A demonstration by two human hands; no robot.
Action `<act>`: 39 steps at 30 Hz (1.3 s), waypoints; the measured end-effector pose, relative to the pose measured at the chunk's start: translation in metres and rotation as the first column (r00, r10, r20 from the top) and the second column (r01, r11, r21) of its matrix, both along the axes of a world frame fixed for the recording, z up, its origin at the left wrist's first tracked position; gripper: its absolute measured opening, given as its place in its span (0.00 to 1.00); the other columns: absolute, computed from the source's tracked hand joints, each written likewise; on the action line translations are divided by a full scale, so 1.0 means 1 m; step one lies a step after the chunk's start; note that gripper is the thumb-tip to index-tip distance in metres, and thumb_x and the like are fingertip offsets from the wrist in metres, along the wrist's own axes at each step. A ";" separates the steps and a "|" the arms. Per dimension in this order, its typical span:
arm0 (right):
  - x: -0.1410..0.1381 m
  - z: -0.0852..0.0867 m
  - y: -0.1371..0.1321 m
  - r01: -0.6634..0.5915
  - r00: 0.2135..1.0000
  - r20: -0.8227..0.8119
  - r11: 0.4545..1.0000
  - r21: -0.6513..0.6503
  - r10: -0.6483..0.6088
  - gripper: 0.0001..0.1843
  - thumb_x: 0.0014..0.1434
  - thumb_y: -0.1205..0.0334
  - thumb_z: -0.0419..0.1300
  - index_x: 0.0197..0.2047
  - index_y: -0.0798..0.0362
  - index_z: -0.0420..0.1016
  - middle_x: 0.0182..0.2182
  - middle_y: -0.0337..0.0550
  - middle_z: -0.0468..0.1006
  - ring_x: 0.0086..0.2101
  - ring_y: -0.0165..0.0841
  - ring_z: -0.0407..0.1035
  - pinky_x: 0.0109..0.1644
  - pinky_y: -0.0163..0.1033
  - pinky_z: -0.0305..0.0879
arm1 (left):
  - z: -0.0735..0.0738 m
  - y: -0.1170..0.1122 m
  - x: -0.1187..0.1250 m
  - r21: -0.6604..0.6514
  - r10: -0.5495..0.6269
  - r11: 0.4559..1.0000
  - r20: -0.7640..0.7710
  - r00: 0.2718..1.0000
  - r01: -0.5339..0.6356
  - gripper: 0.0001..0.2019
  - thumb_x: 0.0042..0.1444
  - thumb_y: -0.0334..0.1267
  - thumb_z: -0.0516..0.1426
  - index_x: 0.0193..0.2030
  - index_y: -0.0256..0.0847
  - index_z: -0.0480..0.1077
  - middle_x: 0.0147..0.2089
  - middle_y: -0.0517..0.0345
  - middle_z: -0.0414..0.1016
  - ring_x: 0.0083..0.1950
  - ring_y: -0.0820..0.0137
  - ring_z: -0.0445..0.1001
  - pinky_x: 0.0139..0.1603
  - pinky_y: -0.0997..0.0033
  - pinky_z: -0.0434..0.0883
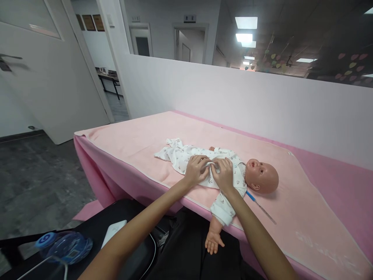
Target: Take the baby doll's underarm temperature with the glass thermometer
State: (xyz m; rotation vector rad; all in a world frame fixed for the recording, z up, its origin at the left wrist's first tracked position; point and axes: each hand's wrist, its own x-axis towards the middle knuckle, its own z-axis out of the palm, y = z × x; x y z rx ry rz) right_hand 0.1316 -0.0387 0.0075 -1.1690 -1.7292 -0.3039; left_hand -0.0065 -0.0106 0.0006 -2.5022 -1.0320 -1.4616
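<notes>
A baby doll (pixel 264 177) lies on its back on the pink table cover, head to the right. It wears a white patterned romper (pixel 182 155), whose empty-looking leg ends spread to the left. My left hand (pixel 197 169) pinches the cloth at the front of the romper, fingers curled. Close beside it, my right hand (pixel 223 173) grips the same fold from the other side. The fastening between my fingertips is too small to make out. One doll arm (pixel 215 235) hangs over the table's near edge below my right forearm.
A thin tool with a blue handle (pixel 251 196) lies near the doll's shoulder. On a black chair (pixel 128 249) at the lower left are a water bottle (pixel 68 245) and a white device (pixel 114 230) near a cable. A low white wall (pixel 247 105) borders the table's far side.
</notes>
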 end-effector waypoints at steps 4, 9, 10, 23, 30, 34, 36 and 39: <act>0.000 0.000 0.001 0.026 0.999 0.021 1.000 -0.011 -0.026 0.04 0.56 0.63 0.53 0.33 0.51 0.67 0.31 0.39 0.75 0.35 0.33 0.66 0.52 0.44 0.55 | -0.003 0.004 0.002 -0.003 0.050 0.999 -0.038 0.998 -0.050 0.09 0.49 0.32 0.52 0.38 0.42 0.69 0.42 0.55 0.71 0.43 0.65 0.66 0.45 0.62 0.62; 0.000 0.000 0.001 0.039 0.998 0.041 0.999 -0.003 -0.039 0.05 0.58 0.61 0.53 0.32 0.51 0.68 0.29 0.39 0.75 0.35 0.33 0.66 0.51 0.44 0.55 | -0.003 0.006 0.004 0.017 0.066 0.998 -0.072 0.995 -0.065 0.06 0.50 0.31 0.52 0.34 0.40 0.68 0.38 0.57 0.72 0.41 0.67 0.66 0.43 0.63 0.61; 0.000 0.000 0.001 0.044 0.998 0.048 0.999 -0.005 -0.044 0.06 0.58 0.61 0.52 0.32 0.51 0.68 0.29 0.39 0.75 0.34 0.33 0.66 0.51 0.44 0.55 | -0.003 0.006 0.004 0.018 0.068 0.998 -0.074 0.995 -0.067 0.05 0.51 0.31 0.52 0.34 0.40 0.68 0.38 0.57 0.72 0.41 0.67 0.66 0.43 0.63 0.61; 0.002 -0.003 0.003 0.080 0.993 0.086 0.997 -0.022 -0.078 0.08 0.60 0.61 0.51 0.31 0.52 0.68 0.29 0.39 0.76 0.33 0.32 0.67 0.51 0.42 0.55 | -0.004 0.005 0.001 0.061 0.010 0.998 0.011 1.000 -0.011 0.04 0.54 0.32 0.52 0.35 0.41 0.67 0.38 0.59 0.73 0.41 0.70 0.67 0.43 0.65 0.61; 0.002 -0.003 0.003 0.088 0.991 0.106 0.996 -0.017 -0.086 0.08 0.60 0.62 0.50 0.32 0.52 0.68 0.29 0.38 0.76 0.33 0.30 0.68 0.52 0.42 0.54 | -0.003 0.006 0.000 0.023 0.018 1.000 0.017 1.000 -0.019 0.05 0.53 0.37 0.54 0.29 0.41 0.64 0.34 0.59 0.72 0.38 0.69 0.66 0.42 0.66 0.60; 0.002 -0.004 0.004 0.090 0.989 0.116 0.996 -0.021 -0.087 0.09 0.61 0.62 0.50 0.32 0.52 0.68 0.29 0.38 0.76 0.33 0.31 0.68 0.51 0.42 0.54 | -0.005 0.007 -0.001 0.022 -0.011 1.000 0.003 1.000 0.011 0.06 0.54 0.39 0.55 0.29 0.41 0.63 0.34 0.59 0.71 0.37 0.69 0.66 0.41 0.66 0.61; 0.002 -0.004 0.004 0.084 0.991 0.110 0.996 -0.018 -0.082 0.09 0.61 0.62 0.49 0.32 0.52 0.68 0.30 0.38 0.76 0.33 0.31 0.68 0.51 0.42 0.54 | -0.006 0.008 0.000 0.038 -0.029 0.999 0.016 0.999 0.028 0.05 0.54 0.38 0.55 0.30 0.41 0.64 0.34 0.59 0.71 0.37 0.70 0.66 0.41 0.66 0.61; 0.002 -0.003 0.004 0.080 0.993 0.094 0.997 -0.018 -0.078 0.09 0.61 0.61 0.49 0.33 0.52 0.68 0.30 0.38 0.77 0.33 0.30 0.68 0.51 0.42 0.55 | -0.008 0.008 0.001 0.074 -0.052 0.996 0.054 0.997 0.048 0.03 0.54 0.36 0.55 0.31 0.41 0.64 0.33 0.59 0.71 0.37 0.70 0.66 0.40 0.67 0.61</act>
